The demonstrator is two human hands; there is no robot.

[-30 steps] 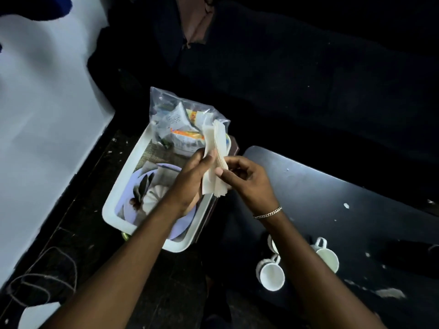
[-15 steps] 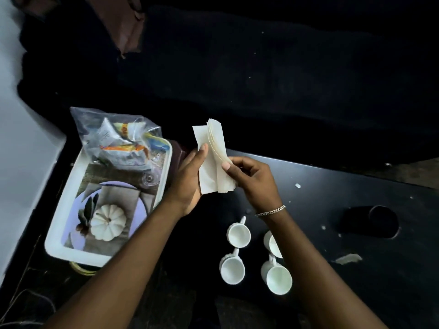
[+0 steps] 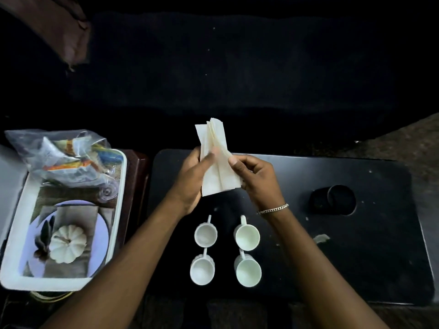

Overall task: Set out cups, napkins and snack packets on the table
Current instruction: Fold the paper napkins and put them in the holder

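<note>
A stack of white paper napkins [image 3: 217, 162] is held upright over the far side of the black table [image 3: 356, 257]. My left hand [image 3: 192, 179] grips its left edge with the thumb across the front. My right hand [image 3: 255, 176] pinches its right edge. Several white cups [image 3: 205, 235] stand in a square block on the table just below my hands. A clear plastic bag of snack packets [image 3: 64, 160] lies at the far end of a white tray [image 3: 118, 210] to the left of the table.
The tray's bottom shows a printed picture of a white pumpkin on a plate [image 3: 67, 243]. A black round holder [image 3: 333, 201] lies on the table's right half. Another person's hand [image 3: 71, 41] hangs at the upper left. The background is dark.
Both hands have carried the napkin stack rightward from above the tray to over the table, above the cups. The view has swung right, so the tray now sits at the left edge.
</note>
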